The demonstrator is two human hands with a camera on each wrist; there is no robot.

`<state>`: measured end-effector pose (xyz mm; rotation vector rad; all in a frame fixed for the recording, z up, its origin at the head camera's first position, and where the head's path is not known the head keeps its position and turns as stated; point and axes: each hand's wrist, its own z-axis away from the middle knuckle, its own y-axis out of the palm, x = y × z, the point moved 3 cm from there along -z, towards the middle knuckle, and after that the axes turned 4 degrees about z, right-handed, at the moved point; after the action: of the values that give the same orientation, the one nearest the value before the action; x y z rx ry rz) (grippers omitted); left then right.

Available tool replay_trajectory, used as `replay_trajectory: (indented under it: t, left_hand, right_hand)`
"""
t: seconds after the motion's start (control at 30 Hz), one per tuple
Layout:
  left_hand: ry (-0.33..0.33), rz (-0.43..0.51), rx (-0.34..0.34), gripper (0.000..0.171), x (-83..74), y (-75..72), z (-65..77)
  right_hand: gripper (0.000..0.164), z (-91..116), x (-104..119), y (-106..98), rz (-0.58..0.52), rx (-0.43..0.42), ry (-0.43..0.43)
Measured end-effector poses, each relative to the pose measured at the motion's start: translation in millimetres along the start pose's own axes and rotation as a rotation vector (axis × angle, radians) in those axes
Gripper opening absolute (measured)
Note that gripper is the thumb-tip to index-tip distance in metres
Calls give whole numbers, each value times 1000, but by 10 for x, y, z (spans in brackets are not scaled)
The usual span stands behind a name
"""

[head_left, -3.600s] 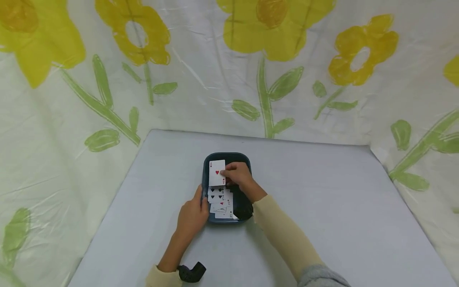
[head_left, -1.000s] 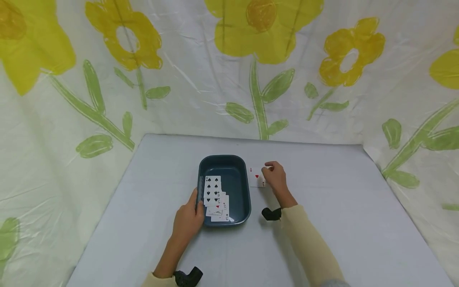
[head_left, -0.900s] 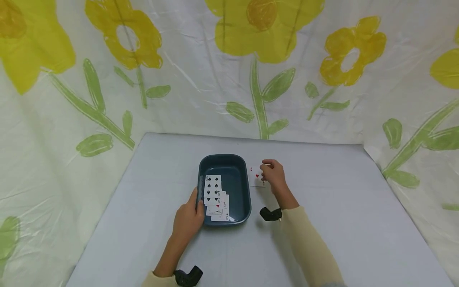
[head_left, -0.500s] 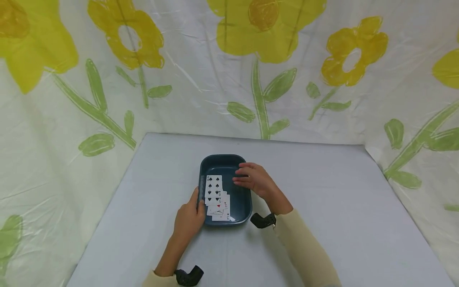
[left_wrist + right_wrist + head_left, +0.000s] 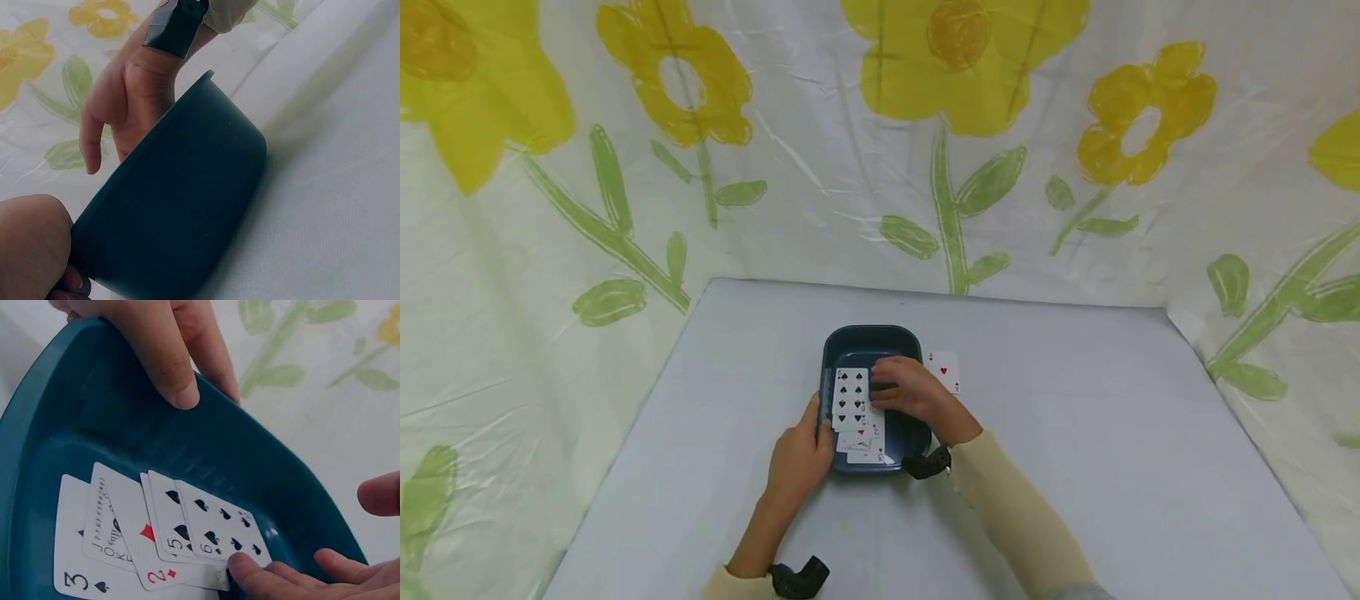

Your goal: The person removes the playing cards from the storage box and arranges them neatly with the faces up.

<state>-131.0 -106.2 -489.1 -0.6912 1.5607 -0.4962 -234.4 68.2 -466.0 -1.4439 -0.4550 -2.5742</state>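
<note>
- A plastic-looking sheet printed with yellow flowers and green stems hangs round the far side and flanks of a white-covered table.
- On it, near the middle, stands a dark blue-green tray, its rounded short end at 12 o'clock.
- The left hand grips the tray at 8 o'clock, pinching the wall, thumb over the inside, fingers outside.
- The right hand reaches over the tray's 3 o'clock side, fingers extended and a little spread, pinching nothing. Its fingertips are right at the edge of the six of spades; whether they touch it, I cannot tell.
- The cards lie face up in the tray, toward 8 o'clock of its centre. The six overlaps the five of spades; stepping toward 6 o'clock come the two of diamonds, the joker and the three of spades.
- Outside the tray, at 2 o'clock and just beside its rim, the ace of hearts lies face up on the table.
- Both wrists carry black devices, next to cream sleeves.
</note>
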Motion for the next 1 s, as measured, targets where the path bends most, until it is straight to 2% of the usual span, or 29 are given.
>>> replay_trajectory:
  t: [0.2, 0.47, 0.7, 0.87, 1.0]
  left_hand:
    - [21, 7, -5, 53, -2, -12, 5]
    - [13, 13, 1, 53, 19, 3, -5]
    - [23, 11, -18, 52, 14, -21, -3]
    - [21, 14, -8, 52, 10, -5, -8]
    - [1, 5, 1, 53, 11, -3, 0]
  right_hand:
    - [55, -61, -29, 21, -70, -10, 24]
    - [52, -120, -63, 7, -112, -36, 26]
    - [57, -164, -89, 69, 20, -17, -56]
    - [52, -162, -90, 74, 101, -102, -90]
    - [50, -144, -70, 73, 74, -129, -78]
